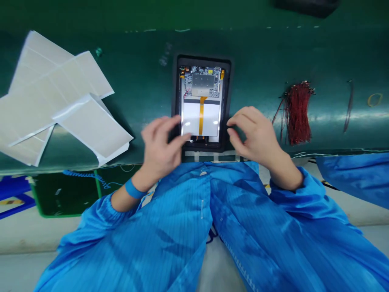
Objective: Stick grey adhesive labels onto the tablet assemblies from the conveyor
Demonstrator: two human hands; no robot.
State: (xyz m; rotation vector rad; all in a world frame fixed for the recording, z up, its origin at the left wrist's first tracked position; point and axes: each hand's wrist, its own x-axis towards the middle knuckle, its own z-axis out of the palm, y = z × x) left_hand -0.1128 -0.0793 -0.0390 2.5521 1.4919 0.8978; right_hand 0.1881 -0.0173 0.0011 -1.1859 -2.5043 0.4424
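Note:
An opened tablet-like device [209, 117] lies in a black frame [228, 93] on the green table. Its circuit board [203, 84] is at the top, with an orange ribbon cable [201, 117] running down over silver-white panels. My left hand [164, 144] is at the frame's lower left, thumb and fingers apart, nothing visible between them; the thumb reaches over the device's lower left edge. Just right of the frame is my right hand [253, 134], its fingers curled with a gap between thumb and forefinger. Nothing shows in it.
White label sheets [54, 93] overlap on the left of the table [136, 73]. Red-black wires [299, 113] lie bundled at the right, with a thin dark strand [349, 105] and a yellow ring [375, 99] beyond. A dark object [306, 6] sits at the top; a green bin [67, 194] is below left.

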